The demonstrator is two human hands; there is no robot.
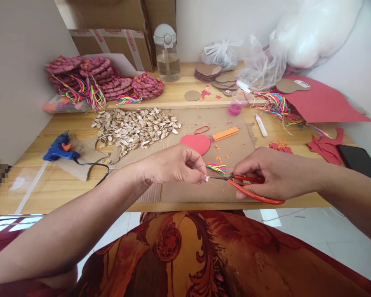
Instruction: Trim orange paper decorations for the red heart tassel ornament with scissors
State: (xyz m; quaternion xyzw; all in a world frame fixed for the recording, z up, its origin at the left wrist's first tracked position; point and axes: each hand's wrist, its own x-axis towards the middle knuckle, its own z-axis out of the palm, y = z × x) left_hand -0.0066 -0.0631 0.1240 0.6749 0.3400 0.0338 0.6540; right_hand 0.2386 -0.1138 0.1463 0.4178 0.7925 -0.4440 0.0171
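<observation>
My left hand [176, 165] is closed in a pinch on a small pale scrap of paper [207, 178], mostly hidden by the fingertips. In my right hand [275, 173] are scissors [259, 199] with red-orange handles, their blades pointing left and meeting the scrap. Just behind the blades lies a bundle of colourful strings [216, 168]. Beyond it rest a red rounded paper piece [196, 143], a folded orange paper strip [225, 133] and a loop of red string [202, 129]. Tiny orange snippets [219, 159] are scattered on the cardboard sheet [185, 192].
Nut shells [139, 130] are spread at centre left, near a blue glue gun [60, 148]. Stacked pink-red decorations [105, 78] and a water bottle [167, 57] stand behind. To the right are a cup of pink liquid [235, 108], red paper [327, 101] and a phone [361, 163].
</observation>
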